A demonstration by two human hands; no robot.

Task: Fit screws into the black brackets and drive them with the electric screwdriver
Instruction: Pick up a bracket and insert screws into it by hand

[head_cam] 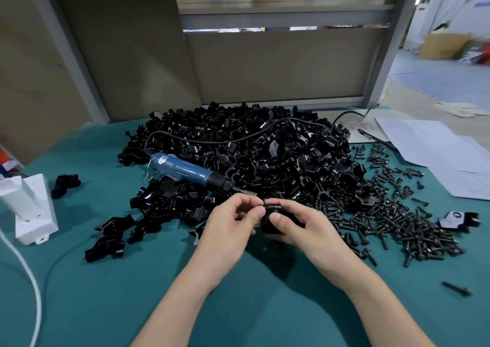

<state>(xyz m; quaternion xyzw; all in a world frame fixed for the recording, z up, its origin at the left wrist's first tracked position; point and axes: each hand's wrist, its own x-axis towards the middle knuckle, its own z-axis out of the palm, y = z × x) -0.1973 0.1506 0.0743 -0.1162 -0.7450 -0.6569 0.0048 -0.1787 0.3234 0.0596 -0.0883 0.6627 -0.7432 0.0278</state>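
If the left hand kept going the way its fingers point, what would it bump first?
Probably the black bracket that the right hand holds; the left hand's fingers point straight at it, nearly touching.

**Two hands meet at the middle**

Both bare forearms come in from the lower edge and lean toward each other, so the hands are close together, almost touching.

The left hand [233, 222] is turned with its back to the left. Its fingers are curled, and the thumb and forefinger pinch a small dark piece [263, 202] that is too small to identify.

The right hand [299, 227] lies palm inward. Its fingers wrap around a black bracket [274, 207], and the thumb presses on the near side. Both wrists are raised and rest on nothing.
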